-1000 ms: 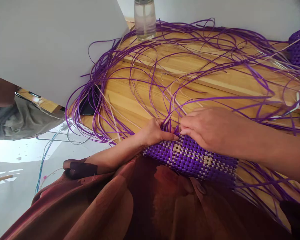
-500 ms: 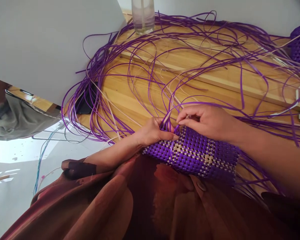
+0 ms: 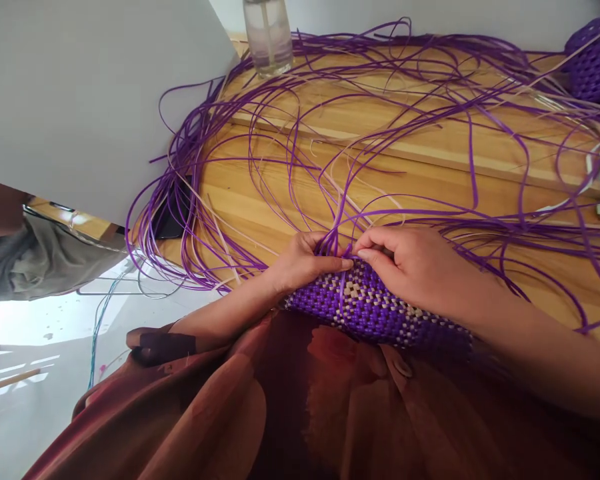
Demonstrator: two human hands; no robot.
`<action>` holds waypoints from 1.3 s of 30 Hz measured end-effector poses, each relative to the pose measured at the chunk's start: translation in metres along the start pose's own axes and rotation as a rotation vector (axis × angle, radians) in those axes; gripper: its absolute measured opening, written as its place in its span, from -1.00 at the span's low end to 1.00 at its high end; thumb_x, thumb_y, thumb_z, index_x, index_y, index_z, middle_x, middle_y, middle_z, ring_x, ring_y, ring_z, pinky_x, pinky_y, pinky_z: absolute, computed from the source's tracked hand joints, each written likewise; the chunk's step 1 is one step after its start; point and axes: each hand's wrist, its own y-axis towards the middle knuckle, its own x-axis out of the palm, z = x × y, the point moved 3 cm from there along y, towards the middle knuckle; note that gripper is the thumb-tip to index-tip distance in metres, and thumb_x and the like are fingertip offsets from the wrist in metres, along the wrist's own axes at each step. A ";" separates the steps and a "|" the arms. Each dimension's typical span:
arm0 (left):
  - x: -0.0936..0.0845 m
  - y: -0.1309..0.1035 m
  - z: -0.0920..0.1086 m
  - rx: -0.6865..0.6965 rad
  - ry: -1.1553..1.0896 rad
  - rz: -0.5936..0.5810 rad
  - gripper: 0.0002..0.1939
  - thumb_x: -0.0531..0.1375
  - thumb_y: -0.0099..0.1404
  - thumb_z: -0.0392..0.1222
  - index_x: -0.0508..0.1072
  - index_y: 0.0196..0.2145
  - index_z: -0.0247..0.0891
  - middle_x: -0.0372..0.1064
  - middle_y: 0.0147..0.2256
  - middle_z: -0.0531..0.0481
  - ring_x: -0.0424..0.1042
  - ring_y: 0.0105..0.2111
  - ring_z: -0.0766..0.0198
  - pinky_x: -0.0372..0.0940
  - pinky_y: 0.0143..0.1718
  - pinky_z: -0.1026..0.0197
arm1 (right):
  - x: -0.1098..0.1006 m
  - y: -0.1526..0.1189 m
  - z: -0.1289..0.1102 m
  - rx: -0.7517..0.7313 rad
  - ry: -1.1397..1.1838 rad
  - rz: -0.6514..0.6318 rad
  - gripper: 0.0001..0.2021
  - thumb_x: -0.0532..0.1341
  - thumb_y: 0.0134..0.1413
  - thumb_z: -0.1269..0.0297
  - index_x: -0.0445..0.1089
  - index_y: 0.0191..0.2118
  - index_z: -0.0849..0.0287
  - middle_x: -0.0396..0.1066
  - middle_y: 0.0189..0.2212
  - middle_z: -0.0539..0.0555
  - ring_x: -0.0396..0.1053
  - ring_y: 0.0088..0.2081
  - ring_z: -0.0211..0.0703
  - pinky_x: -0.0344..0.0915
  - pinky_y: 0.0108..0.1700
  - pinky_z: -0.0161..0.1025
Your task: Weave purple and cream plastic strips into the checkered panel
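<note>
A purple woven piece [image 3: 375,313] with a beige pattern rests against the dark red clothing at the table's near edge. At its upper edge my left hand [image 3: 307,263] is closed on the weave, thumb on top, with a bunch of purple strips [image 3: 334,233] rising behind the fingers. Just to the right, my right hand [image 3: 405,260] pinches a purple strip at the same edge, thumb and forefinger together. One thin strip loops down over the front of the weave. The lower fingers of both hands are partly hidden.
Long loose purple and beige strips spread over the wooden table [image 3: 250,193]. A clear bottle [image 3: 269,40] stands at the back, a purple woven basket [image 3: 594,60] at the far right. A dark phone [image 3: 170,217] lies under strips at left. A person's grey clothing [image 3: 55,257] shows beyond.
My right hand has tilted and lowered its wrist, covering more of the weave, while still pinching at the edge. The camera view has shifted slightly. My left hand keeps its hold.
</note>
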 end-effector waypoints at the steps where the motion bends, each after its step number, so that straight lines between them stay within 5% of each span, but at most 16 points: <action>1: 0.000 0.000 -0.001 -0.004 -0.009 -0.002 -0.71 0.42 -0.01 -0.11 0.46 -0.43 -0.33 0.35 -0.53 0.11 0.27 -0.54 0.44 0.15 -0.43 0.30 | 0.001 0.000 0.000 0.008 0.010 0.013 -0.85 0.17 0.17 0.31 0.51 -0.29 0.13 0.54 -0.39 0.03 0.44 -0.36 -0.17 0.22 -0.30 -0.23; 7: 0.000 0.004 0.000 -0.104 0.013 -0.051 -0.72 0.35 0.07 -0.06 0.47 -0.38 -0.33 0.36 -0.52 0.09 0.27 -0.54 0.40 0.14 -0.44 0.29 | 0.015 -0.001 0.009 0.182 0.142 0.075 -0.92 0.24 0.05 0.28 0.46 -0.41 0.11 0.49 -0.51 -0.03 0.40 -0.47 -0.23 0.19 -0.39 -0.27; 13: -0.001 0.008 0.012 0.080 0.267 0.000 -0.73 0.32 0.12 -0.07 0.47 -0.38 -0.37 0.33 -0.50 0.07 0.23 -0.50 0.41 0.12 -0.45 0.32 | 0.019 0.000 0.014 0.234 0.183 0.074 -0.91 0.24 0.01 0.27 0.45 -0.46 0.12 0.47 -0.56 -0.04 0.37 -0.52 -0.25 0.17 -0.44 -0.27; 20: 0.002 0.009 0.005 -0.102 0.065 -0.105 -0.73 0.32 0.11 -0.06 0.49 -0.36 -0.35 0.36 -0.51 0.06 0.27 -0.55 0.40 0.15 -0.48 0.30 | 0.020 -0.002 0.024 0.279 0.297 0.024 -0.86 0.23 0.02 0.23 0.41 -0.48 0.13 0.43 -0.58 -0.03 0.32 -0.53 -0.25 0.15 -0.47 -0.28; 27: 0.001 0.012 0.007 0.077 0.185 -0.023 -0.66 0.39 0.03 -0.01 0.46 -0.42 -0.33 0.34 -0.53 0.08 0.24 -0.54 0.43 0.12 -0.50 0.33 | 0.021 -0.002 0.023 0.271 0.284 0.008 -0.87 0.23 0.01 0.25 0.41 -0.49 0.13 0.43 -0.58 -0.04 0.32 -0.55 -0.26 0.14 -0.49 -0.29; 31: 0.002 0.013 0.006 0.074 0.159 -0.029 -0.71 0.37 0.07 -0.05 0.45 -0.46 -0.34 0.31 -0.55 0.09 0.21 -0.55 0.44 0.11 -0.49 0.32 | 0.019 -0.010 0.023 0.225 0.192 0.022 -0.87 0.21 0.08 0.26 0.41 -0.45 0.13 0.42 -0.59 -0.06 0.31 -0.56 -0.26 0.13 -0.46 -0.27; 34: 0.003 0.012 0.005 0.006 0.130 -0.070 -0.73 0.34 0.10 -0.06 0.48 -0.42 -0.36 0.35 -0.53 0.06 0.24 -0.54 0.42 0.12 -0.47 0.31 | 0.015 -0.020 0.019 0.093 0.014 0.156 -0.90 0.19 0.14 0.28 0.42 -0.35 0.15 0.47 -0.45 0.03 0.39 -0.39 -0.16 0.20 -0.29 -0.21; 37: 0.003 0.012 0.005 -0.028 0.138 -0.119 -0.71 0.31 0.13 -0.04 0.51 -0.35 -0.36 0.39 -0.49 0.03 0.27 -0.53 0.39 0.12 -0.47 0.30 | 0.015 -0.033 0.003 -0.065 -0.192 0.301 -0.79 0.26 0.12 0.11 0.43 -0.27 0.17 0.48 -0.22 0.14 0.36 -0.10 0.06 0.16 -0.05 -0.06; 39: 0.001 0.013 0.005 -0.013 0.192 -0.128 -0.71 0.29 0.14 -0.03 0.51 -0.35 -0.35 0.38 -0.49 0.04 0.27 -0.53 0.39 0.10 -0.49 0.30 | 0.020 -0.041 -0.010 -0.137 -0.271 0.231 -0.65 0.32 0.02 -0.05 0.43 -0.26 0.15 0.47 -0.23 0.13 0.33 -0.10 0.10 0.12 -0.06 -0.01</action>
